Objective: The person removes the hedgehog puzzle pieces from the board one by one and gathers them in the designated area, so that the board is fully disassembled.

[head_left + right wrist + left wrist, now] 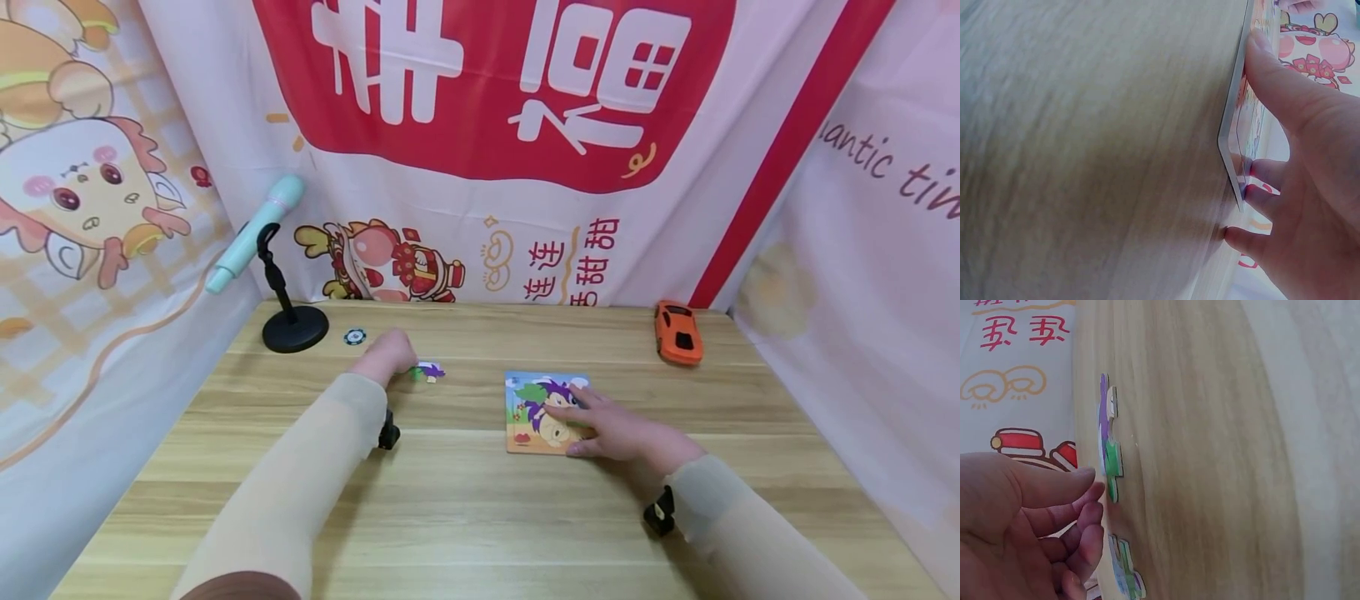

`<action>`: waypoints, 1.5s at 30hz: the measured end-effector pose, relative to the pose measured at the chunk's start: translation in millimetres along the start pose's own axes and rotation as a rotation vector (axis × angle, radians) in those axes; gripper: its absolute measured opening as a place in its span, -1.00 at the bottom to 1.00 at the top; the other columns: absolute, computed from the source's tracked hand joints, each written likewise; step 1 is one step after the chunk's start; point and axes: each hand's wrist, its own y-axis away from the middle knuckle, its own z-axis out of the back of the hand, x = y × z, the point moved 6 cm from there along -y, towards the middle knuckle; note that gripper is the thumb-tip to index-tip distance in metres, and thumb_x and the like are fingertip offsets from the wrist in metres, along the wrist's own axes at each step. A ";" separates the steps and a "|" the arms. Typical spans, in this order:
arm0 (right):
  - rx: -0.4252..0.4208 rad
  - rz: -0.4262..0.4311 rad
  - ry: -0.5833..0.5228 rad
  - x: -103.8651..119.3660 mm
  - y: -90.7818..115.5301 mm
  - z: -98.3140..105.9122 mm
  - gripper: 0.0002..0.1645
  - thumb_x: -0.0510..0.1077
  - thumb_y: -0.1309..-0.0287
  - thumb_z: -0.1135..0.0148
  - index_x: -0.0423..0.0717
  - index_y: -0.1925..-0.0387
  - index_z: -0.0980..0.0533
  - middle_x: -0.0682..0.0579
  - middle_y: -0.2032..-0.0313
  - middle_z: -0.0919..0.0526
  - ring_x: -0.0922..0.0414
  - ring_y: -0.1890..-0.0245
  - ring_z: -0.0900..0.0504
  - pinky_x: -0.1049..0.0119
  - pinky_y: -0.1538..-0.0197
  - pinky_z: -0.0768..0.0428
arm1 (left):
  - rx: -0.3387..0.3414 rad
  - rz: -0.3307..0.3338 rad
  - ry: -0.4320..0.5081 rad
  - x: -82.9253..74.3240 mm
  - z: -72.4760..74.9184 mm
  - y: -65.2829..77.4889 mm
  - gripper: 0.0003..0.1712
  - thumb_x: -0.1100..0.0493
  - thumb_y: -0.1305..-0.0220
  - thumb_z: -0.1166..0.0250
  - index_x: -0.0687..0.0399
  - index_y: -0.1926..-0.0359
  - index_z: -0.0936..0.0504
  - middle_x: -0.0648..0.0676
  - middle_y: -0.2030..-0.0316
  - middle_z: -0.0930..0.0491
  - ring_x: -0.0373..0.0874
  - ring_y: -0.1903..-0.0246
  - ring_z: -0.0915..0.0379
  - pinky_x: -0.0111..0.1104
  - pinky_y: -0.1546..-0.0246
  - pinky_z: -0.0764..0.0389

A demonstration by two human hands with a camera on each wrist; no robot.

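Observation:
On the table lies a square jigsaw puzzle board (525, 437) with a purple-haired cartoon figure. My right hand (618, 425) rests on its right side, fingers spread; in the right wrist view the thumb (1263, 53) lies over the board's edge (1230, 134). Left of the board is a loose purple and green puzzle piece (431, 372). My left hand (390, 354) is beside that piece, thumb and fingers loosely bent. Contact with the piece cannot be made out. The left wrist view shows a second blue and green puzzle piece (1124, 569) below the fingers.
A black microphone stand (295, 327) and a round chip (355, 337) are at the back left. A mint-green microphone (258, 231) slants above, by the cloth. An orange toy car (678, 333) sits at the back right. Printed cloth (480, 158) hangs behind the wooden tabletop (465, 517).

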 end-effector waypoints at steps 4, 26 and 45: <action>-0.004 0.003 0.000 0.4 0.0 0.3 -0.19 0.22 -0.19 -0.30 0.60 -0.42 -0.19 -0.02 -0.55 0.20 -0.21 -0.49 0.22 -0.34 -0.33 0.00 | -0.019 -0.016 -0.031 -16.1 0.8 4.3 -0.75 0.23 -0.25 -0.22 0.24 0.07 -0.55 0.20 0.17 -0.54 0.07 0.24 -0.45 -0.15 0.18 -0.50; -0.018 0.088 0.011 -1.2 -4.5 2.8 -0.23 0.22 -0.20 -0.29 0.40 -0.43 -0.28 -0.10 -0.54 0.21 -0.24 -0.48 0.18 -0.31 -0.33 -0.03 | 0.152 -0.408 0.043 -196.8 -120.6 52.8 -0.89 0.14 -0.15 -0.44 -0.02 0.31 -0.66 -0.08 0.40 -0.56 -0.16 0.36 -0.47 -0.30 0.30 -0.50; -0.125 0.143 0.106 19.7 17.9 1.7 -0.25 0.11 -0.25 -0.30 0.11 -0.42 -0.32 -0.35 -0.46 -0.01 -0.33 -0.41 -0.06 -0.22 -0.31 -0.20 | 0.122 -0.373 0.038 -199.5 -134.7 53.6 -0.83 0.12 -0.12 -0.43 -0.05 0.40 -0.56 -0.05 0.42 -0.55 -0.14 0.41 -0.45 -0.33 0.40 -0.47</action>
